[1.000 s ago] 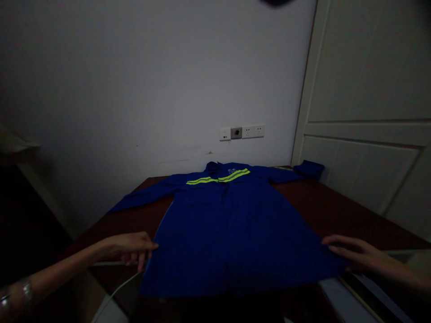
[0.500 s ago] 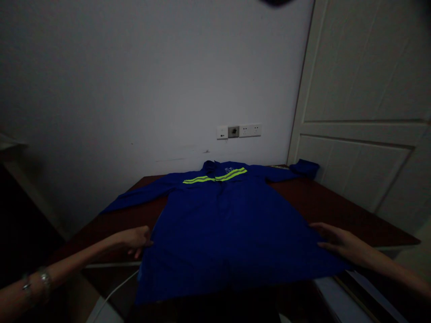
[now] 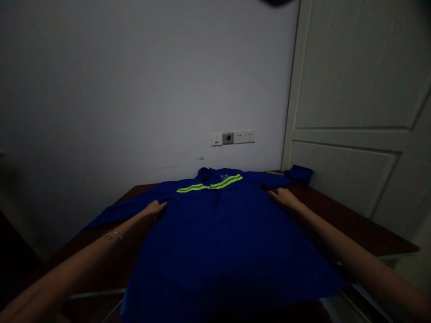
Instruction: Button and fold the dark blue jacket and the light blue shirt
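A blue jacket [image 3: 222, 237] is spread on the dark red-brown tabletop [image 3: 357, 217], front side up, with its collar [image 3: 204, 174] toward the wall [image 3: 168, 89] and its lower part reaching past the near edge. Yellow-green stripes [image 3: 230, 181] cross the chest, and a small white print [image 3: 224, 176] is just above them. The left sleeve [image 3: 117, 210] is stretched outward, while the end of the right sleeve [image 3: 299, 174] lies bunched near the white panelled door [image 3: 343, 175]. The left hand [image 3: 154, 209] is at the jacket's side edge, below the left sleeve, with fingers curled; the right hand [image 3: 284, 196] is at the opposite edge, under the right sleeve. Both touch the cloth, but in this dim light one cannot tell whether either grip is pinching it or only resting there. A bracelet [image 3: 114, 237] is around the left wrist. Farther back, a row of sockets [image 3: 233, 138] is fixed on the wall, above the collar
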The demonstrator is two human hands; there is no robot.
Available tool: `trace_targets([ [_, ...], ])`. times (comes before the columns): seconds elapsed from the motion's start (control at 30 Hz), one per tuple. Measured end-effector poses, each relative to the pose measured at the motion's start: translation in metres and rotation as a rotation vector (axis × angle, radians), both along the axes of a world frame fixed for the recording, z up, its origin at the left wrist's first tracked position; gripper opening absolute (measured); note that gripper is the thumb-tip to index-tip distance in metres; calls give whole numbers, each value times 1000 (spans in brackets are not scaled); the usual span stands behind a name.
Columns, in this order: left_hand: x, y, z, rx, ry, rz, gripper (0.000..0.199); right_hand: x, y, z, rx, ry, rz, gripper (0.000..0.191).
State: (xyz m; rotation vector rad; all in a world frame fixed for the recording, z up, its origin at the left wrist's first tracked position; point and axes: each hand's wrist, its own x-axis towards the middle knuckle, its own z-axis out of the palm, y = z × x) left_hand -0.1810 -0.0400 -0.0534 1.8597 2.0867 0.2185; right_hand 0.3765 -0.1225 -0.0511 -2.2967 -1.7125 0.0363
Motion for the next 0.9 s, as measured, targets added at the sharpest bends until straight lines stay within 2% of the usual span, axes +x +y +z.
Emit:
trace_targets([
  [0.1,12,19,-9,119,130,85,50,-8,30,-8,-69,17,-85,56],
  [0.2,16,26,-19,145,249,102,41,-8,47,-17,-103,-21,-96,50],
  [0.33,4,27,-37,169,348,41,33,5,53,-31,-114,-100,-28,39],
  [0.5,-12,24,-51,195,417,22,35,19,46,-44,-69,-158,-84,39],
  [0.67,-12,23,-42,148,343,46,38,12,44,-41,-53,-169,-105,43],
  [0.8,-21,21,-30,92,270,39,50,5,46,-34,-54,-113,-119,57],
  [0.9,-29,11,-32,47,219,35,52,4,45,-36,-61,-119,-70,61],
])
